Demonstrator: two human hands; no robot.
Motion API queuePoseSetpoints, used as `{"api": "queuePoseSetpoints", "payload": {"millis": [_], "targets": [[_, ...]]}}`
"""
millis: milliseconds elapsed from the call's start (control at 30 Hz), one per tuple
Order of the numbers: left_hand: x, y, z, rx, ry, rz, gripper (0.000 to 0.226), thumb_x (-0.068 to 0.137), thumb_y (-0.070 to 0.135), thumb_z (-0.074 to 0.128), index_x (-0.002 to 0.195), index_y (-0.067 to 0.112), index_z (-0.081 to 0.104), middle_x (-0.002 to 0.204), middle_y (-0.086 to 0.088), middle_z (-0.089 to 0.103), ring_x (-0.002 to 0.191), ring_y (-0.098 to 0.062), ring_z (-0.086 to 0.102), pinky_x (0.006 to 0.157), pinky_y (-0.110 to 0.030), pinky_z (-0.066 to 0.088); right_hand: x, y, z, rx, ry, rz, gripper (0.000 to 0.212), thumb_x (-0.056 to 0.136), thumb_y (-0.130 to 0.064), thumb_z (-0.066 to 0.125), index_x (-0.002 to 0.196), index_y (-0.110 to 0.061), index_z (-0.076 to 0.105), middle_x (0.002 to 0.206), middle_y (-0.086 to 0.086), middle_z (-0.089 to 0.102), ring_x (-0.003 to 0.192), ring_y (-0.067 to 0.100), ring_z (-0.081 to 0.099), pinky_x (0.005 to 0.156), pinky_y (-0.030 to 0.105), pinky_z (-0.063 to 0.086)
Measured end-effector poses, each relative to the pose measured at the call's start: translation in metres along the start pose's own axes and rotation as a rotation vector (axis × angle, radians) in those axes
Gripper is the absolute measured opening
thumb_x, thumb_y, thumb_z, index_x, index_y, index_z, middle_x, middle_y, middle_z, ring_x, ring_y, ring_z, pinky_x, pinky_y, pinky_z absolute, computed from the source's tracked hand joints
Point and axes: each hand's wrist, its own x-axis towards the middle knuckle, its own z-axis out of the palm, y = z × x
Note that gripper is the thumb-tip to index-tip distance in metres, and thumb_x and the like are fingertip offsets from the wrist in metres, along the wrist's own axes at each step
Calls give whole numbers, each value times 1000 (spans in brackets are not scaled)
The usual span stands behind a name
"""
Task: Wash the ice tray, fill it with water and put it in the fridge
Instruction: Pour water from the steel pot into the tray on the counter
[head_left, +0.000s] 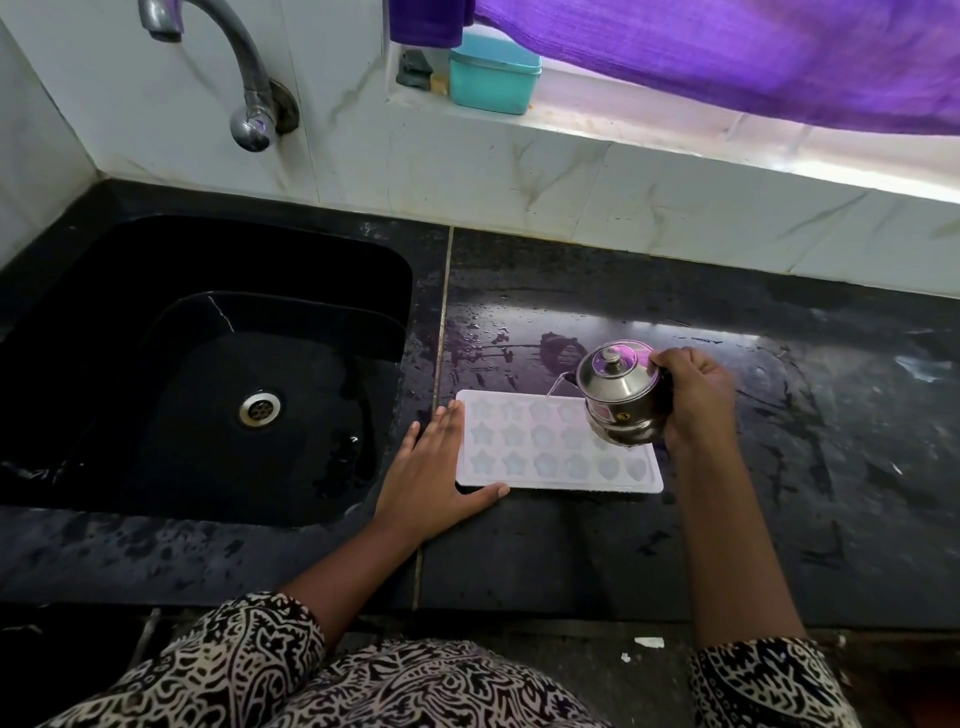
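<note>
A white ice tray (540, 452) with star- and shell-shaped cells lies flat on the black counter, just right of the sink. My left hand (431, 467) rests flat against the tray's left edge, thumb along its front edge, fingers apart. My right hand (696, 395) grips a small lidded steel pot (621, 397), tilted left over the tray's far right corner. A thin stream of water runs from its spout onto the tray.
A black sink (208, 374) with a steel drain (260, 408) lies to the left, under a steel tap (249, 78). The wet black counter (805, 441) stretches right. A teal box (493, 75) sits on the window ledge below a purple cloth (753, 52).
</note>
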Motion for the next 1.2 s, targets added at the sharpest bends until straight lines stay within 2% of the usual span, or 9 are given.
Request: {"api": "queuePoseSetpoints", "payload": {"millis": [100, 367, 700, 867, 1067, 1200], "targets": [[0, 0, 0, -1, 2, 2, 112, 76, 84, 32, 155, 14, -5, 164, 2, 1, 150, -8, -1, 120, -32, -3, 1, 0, 0, -4, -2, -12, 20, 77, -12, 63, 61, -17, 53, 63, 4, 53, 62, 17, 52, 60, 29, 48], [0, 0, -1, -1, -8, 5, 113, 74, 86, 28, 155, 15, -6, 164, 3, 1, 150, -9, -2, 119, -32, -4, -1, -1, -1, 8, -8, 10, 17, 73, -15, 64, 60, -19, 54, 65, 5, 53, 70, 23, 52, 66, 38, 48], [0, -1, 1, 4, 4, 0, 114, 72, 87, 25, 155, 15, -6, 164, 3, 2, 149, -7, -1, 118, -30, -5, -2, -2, -2, 10, -8, -7, 21, 73, -15, 64, 57, -20, 52, 58, -1, 51, 58, 15, 50, 57, 27, 46], [0, 0, 1, -3, 6, -1, 114, 72, 87, 26, 155, 15, -4, 164, 3, 4, 150, -8, 1, 119, -31, -4, -2, -2, -2, 26, -1, -4, 19, 77, -13, 63, 61, -19, 55, 62, 1, 55, 61, 15, 54, 59, 29, 49], [0, 0, 0, -3, -3, 1, 115, 71, 87, 25, 155, 15, -5, 164, 2, 3, 150, -8, 0, 118, -30, -5, -4, -9, 4, 231, -17, 82, 37, 80, -2, 58, 47, -18, 62, 52, -4, 60, 56, 13, 57, 63, 28, 47], [0, -1, 1, 4, -6, 0, 115, 71, 88, 24, 155, 15, -7, 164, 3, 2, 150, -8, 0, 119, -31, -4, -10, -12, 14, 208, -56, 42, 29, 81, -2, 58, 55, -17, 58, 53, -4, 56, 55, 11, 54, 58, 25, 46]]}}
